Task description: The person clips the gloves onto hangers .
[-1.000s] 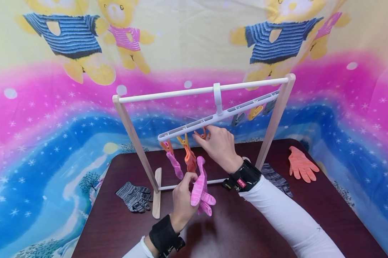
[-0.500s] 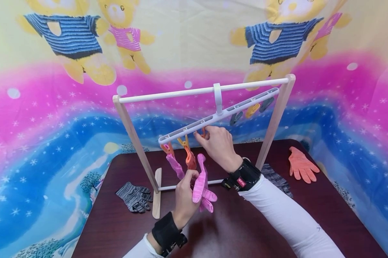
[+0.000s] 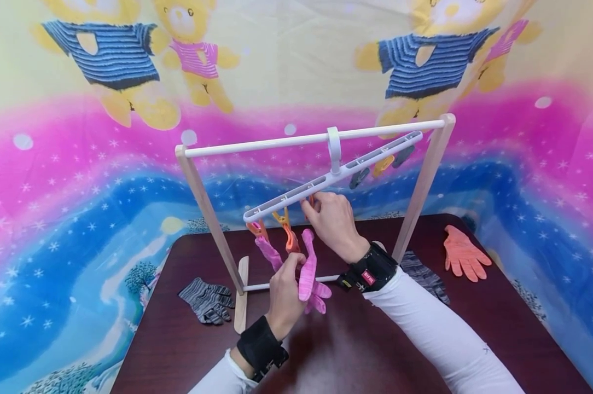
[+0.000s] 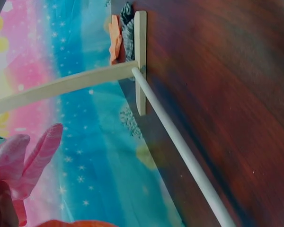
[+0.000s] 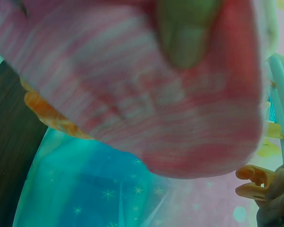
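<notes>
Clearly gripping one striped pink glove [image 3: 307, 276] with the left hand [image 3: 285, 287], by thumb and curled fingers, below the centre of the head view — soft, fine knit, with stubby finger tubes drooping to the right. Pinching one small orange clip [image 3: 312, 200] with the right hand [image 3: 335, 221], a little higher, right under the smooth plastic hanger bar [image 3: 296, 195]; spread into two prongs at the lower right of the right wrist view, apart from that glove. Six clips in all along the slotted, tilted bar: toward the lower left, the pinched one, a reddish-orange clip [image 3: 256, 226] on a hanging pink glove [image 3: 268, 250] and a yellow clip [image 3: 281, 218] on a hanging orange glove [image 3: 290, 238]; toward the upper right, two grey clips [image 3: 359, 178] and a second yellow clip [image 3: 383, 165] between them. Six gloves too: one in hand, two hanging, three on the glossy dark table [image 3: 365, 350] — a marled grey glove [image 3: 207, 301] at left, another grey glove [image 3: 424, 278] partly hidden by the white sleeve [image 3: 439, 328], and a flat coral glove [image 3: 466, 254] at far right. Overhead, one broad hook [image 3: 333, 145] over a round white rod [image 3: 257, 143], between two squared pale-wood posts [image 3: 209, 219].
</notes>
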### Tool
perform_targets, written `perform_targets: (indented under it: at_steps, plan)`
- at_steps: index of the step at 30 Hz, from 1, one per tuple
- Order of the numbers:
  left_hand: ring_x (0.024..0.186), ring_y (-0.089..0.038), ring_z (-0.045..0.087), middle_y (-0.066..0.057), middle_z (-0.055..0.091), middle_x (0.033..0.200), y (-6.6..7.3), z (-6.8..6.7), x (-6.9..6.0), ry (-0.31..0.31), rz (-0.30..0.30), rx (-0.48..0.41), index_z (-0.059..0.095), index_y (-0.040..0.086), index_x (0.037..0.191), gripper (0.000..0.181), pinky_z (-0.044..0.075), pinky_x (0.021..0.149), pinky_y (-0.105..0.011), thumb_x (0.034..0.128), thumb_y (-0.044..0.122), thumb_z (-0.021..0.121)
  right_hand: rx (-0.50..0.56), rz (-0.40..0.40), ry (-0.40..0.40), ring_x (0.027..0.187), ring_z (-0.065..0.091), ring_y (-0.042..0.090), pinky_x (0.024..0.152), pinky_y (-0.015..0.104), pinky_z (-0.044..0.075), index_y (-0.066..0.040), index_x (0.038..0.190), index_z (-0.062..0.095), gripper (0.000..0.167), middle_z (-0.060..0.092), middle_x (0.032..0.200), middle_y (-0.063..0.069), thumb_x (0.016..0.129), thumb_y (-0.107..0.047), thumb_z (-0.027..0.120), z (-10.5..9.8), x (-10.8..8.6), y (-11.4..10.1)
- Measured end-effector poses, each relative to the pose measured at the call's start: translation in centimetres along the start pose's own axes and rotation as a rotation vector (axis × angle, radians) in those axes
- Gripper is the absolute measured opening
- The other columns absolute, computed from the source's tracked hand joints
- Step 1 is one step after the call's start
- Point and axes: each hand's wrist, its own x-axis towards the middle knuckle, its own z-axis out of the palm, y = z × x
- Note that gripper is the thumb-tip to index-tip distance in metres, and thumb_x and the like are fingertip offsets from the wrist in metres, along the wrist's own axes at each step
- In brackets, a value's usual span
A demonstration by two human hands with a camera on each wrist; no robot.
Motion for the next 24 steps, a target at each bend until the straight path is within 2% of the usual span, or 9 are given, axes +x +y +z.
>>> perform_targets:
  at_steps: [7,11,14,18,21,24]
  plan:
    - [0.070,-0.014,0.061,-0.004,0.066,0.087,0.0,0.3,0.7,0.001,-0.036,0.061,0.059,0.010,0.107,0.024,0.049,0.061,-0.025,0.0875,0.006,0.073,0.018,0.003,0.003,0.052,0.057,0.018,0.050,0.030,0.036,-0.013,0.066,0.066,0.032,0.059,0.052,0.000,0.096,-0.021,0.064,0.0,0.1,-0.1]
    - [0.070,-0.015,0.063,-0.005,0.068,0.090,-0.1,0.5,1.0,0.010,-0.022,0.089,0.059,0.009,0.109,0.028,0.052,0.061,-0.026,0.0865,0.009,0.076,0.022,0.009,0.005,0.053,0.058,0.019,0.052,0.030,0.038,-0.013,0.065,0.066,0.031,0.060,0.052,0.000,0.095,-0.022,0.065,0.1,0.1,-0.1]
    - [0.069,-0.017,0.066,-0.007,0.070,0.093,-0.3,0.6,1.0,0.021,0.018,0.128,0.060,0.009,0.109,0.030,0.054,0.059,-0.029,0.0851,0.007,0.077,0.027,0.012,0.003,0.053,0.058,0.019,0.052,0.031,0.038,-0.014,0.065,0.066,0.031,0.060,0.052,-0.001,0.095,-0.022,0.065,0.0,0.1,-0.2]
    - [0.065,-0.019,0.067,-0.007,0.070,0.096,-0.8,0.7,0.8,0.052,0.101,0.197,0.061,0.009,0.109,0.029,0.052,0.054,-0.031,0.0850,0.004,0.076,0.039,0.016,-0.004,0.051,0.056,0.018,0.051,0.031,0.037,-0.014,0.064,0.065,0.032,0.059,0.052,-0.001,0.095,-0.021,0.064,0.0,0.2,-0.3]
    - [0.059,-0.019,0.065,-0.005,0.069,0.095,-1.4,0.9,0.6,0.079,0.163,0.239,0.062,0.010,0.109,0.023,0.048,0.049,-0.032,0.0890,0.002,0.070,0.043,0.018,-0.006,0.051,0.056,0.017,0.051,0.030,0.038,-0.014,0.064,0.065,0.032,0.059,0.052,-0.002,0.096,-0.021,0.064,0.0,0.2,-0.3]
    - [0.055,-0.017,0.061,-0.004,0.067,0.092,-1.8,1.1,0.6,0.102,0.199,0.262,0.063,0.010,0.108,0.019,0.045,0.047,-0.031,0.0911,0.002,0.066,0.045,0.019,-0.008,0.051,0.056,0.017,0.052,0.030,0.038,-0.014,0.065,0.066,0.032,0.060,0.052,-0.002,0.096,-0.021,0.063,0.0,0.3,-0.4]
